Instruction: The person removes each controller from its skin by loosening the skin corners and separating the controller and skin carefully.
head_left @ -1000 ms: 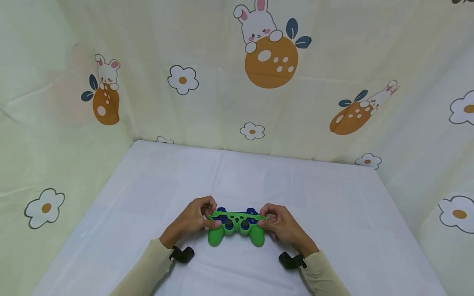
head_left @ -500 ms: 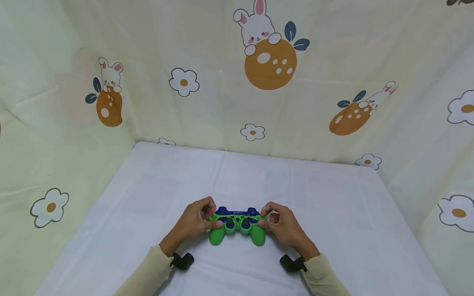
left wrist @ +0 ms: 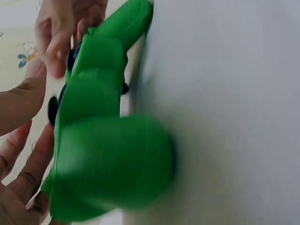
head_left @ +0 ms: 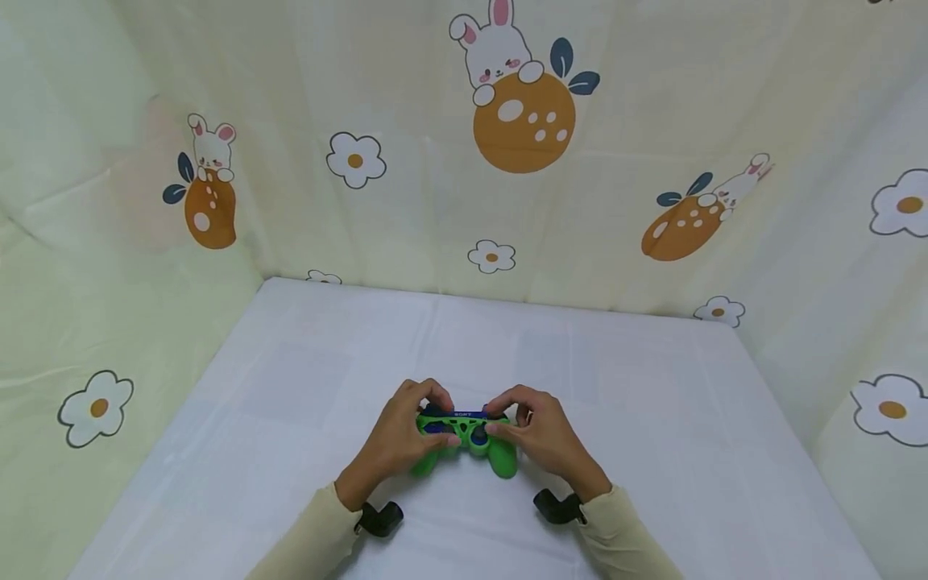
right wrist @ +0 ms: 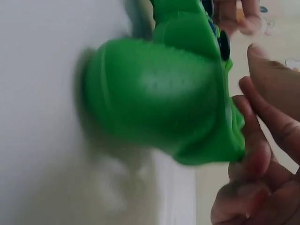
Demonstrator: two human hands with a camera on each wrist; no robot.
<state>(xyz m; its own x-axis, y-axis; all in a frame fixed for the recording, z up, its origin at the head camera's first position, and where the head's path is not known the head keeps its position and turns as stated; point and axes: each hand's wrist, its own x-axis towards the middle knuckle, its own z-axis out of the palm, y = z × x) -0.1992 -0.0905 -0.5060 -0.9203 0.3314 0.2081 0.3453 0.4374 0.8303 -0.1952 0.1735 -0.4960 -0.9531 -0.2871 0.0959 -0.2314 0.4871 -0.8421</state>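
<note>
A blue game controller (head_left: 464,414) in a green silicone cover (head_left: 503,457) lies on the white table, its blue top edge showing above the green. My left hand (head_left: 397,431) reaches over its left half, hiding much of the left grip. My right hand (head_left: 542,428) is at the right half, fingertips by the top edge. In the left wrist view the thumb (left wrist: 28,96) stands off the controller's face, near a thumbstick (left wrist: 53,110). The right thumb (right wrist: 269,75) is likewise apart from the face, while fingers (right wrist: 255,161) lie close against the cover's corner.
The white-covered table (head_left: 616,387) stretches around the controller. A cream curtain (head_left: 406,209) with rabbit and flower prints hangs behind and at both sides. Black wrist cameras (head_left: 381,519) sit on both wrists.
Both hands have left the controller's outer ends and shifted inward, the left one further. The cover's upper green edge has come down, baring the blue top strip. The controller stays in place.
</note>
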